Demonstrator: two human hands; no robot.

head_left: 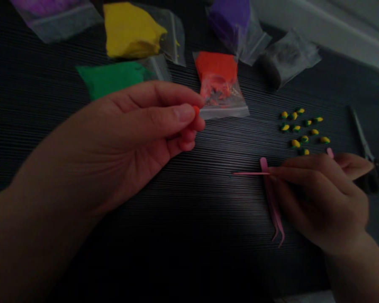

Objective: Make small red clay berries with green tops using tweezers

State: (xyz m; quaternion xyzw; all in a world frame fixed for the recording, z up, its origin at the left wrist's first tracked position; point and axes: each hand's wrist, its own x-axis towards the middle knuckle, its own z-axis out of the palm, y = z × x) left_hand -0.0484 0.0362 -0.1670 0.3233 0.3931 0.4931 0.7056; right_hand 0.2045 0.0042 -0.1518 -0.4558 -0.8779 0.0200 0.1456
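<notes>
My left hand [129,130] pinches a small ball of orange-red clay [196,111] between thumb and forefinger; most of it is hidden by the fingertips. On the right, my right hand [322,198] is closed around slim pink tweezers [251,173], their pointed tip facing left and their rounded end showing behind the knuckles. Beneath that hand, a second pair of pink tweezers [273,210] with bent tips lies on the dark table. Just beyond my left fingertips is a zip bag of orange-red clay [217,69].
Several small yellow-and-green clay pieces [296,128] lie beyond my right hand. Scissors [361,130] rest at the far right. Along the back are bags of green [113,78], yellow [131,31], violet [230,21] and pink-purple clay [50,6], plus a dark grey one [284,59].
</notes>
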